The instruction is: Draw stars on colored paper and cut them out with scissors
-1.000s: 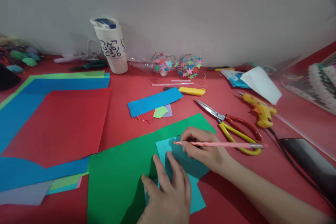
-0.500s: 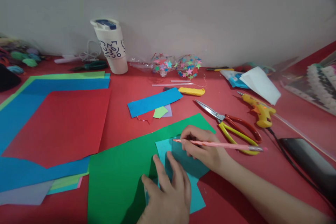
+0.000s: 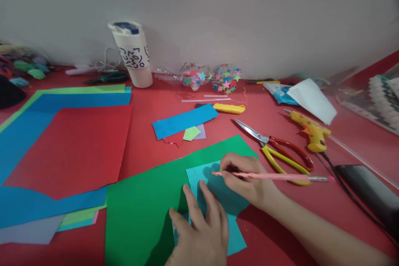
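Note:
A pink pencil (image 3: 274, 176) is pinched in my right hand (image 3: 245, 178), its tip touching a light blue sheet of paper (image 3: 232, 224). Faint pencil lines, one like a small star, show near that sheet's upper left corner. My left hand (image 3: 202, 228) lies with fingers spread on the light blue paper, pressing it over a large green sheet (image 3: 137, 212). Just beyond the right hand are scissors (image 3: 264, 140) with one red and one yellow handle, their blades closed. Part of the light blue paper is hidden under both hands.
Stacked coloured sheets (image 3: 84, 145) lie left. Paper scraps and a blue strip (image 3: 185, 121) sit mid-table beside a yellow cutter (image 3: 230, 109). Behind stand a white tumbler (image 3: 134, 60) and star-covered clear balls (image 3: 226, 79). A yellow glue gun (image 3: 311, 131) and black phone (image 3: 368, 191) are right.
My right hand and the pencil have shifted slightly right and down, leaving a new peaked line on the paper. My left hand stays in place on the sheet.

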Action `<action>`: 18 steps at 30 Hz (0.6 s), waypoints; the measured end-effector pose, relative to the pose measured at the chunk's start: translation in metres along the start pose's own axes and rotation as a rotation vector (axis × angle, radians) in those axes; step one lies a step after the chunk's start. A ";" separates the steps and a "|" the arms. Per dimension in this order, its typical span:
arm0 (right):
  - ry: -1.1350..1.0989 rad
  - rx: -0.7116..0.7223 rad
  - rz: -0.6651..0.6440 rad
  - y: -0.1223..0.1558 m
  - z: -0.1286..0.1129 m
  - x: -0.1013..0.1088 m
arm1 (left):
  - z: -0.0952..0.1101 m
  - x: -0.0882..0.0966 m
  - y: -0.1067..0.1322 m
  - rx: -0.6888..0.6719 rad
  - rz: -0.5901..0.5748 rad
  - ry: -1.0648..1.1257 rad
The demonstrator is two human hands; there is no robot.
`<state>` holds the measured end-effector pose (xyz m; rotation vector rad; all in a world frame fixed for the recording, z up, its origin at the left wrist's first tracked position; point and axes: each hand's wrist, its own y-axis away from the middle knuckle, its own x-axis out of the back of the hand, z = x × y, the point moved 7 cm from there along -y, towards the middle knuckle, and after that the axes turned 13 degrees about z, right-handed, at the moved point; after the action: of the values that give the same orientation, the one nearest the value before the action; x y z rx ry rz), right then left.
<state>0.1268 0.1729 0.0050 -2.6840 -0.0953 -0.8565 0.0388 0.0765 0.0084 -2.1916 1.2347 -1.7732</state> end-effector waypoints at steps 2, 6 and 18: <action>-0.002 0.010 0.003 0.000 0.000 0.001 | 0.000 0.000 0.000 0.010 -0.010 0.005; -0.006 0.008 -0.003 0.001 0.000 0.000 | -0.001 0.000 -0.001 0.015 -0.008 0.011; 0.018 0.059 0.030 -0.001 -0.004 0.002 | 0.000 0.000 -0.002 0.003 0.043 -0.010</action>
<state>0.1267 0.1724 0.0093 -2.6157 -0.0753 -0.8553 0.0396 0.0776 0.0091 -2.1533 1.2663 -1.7448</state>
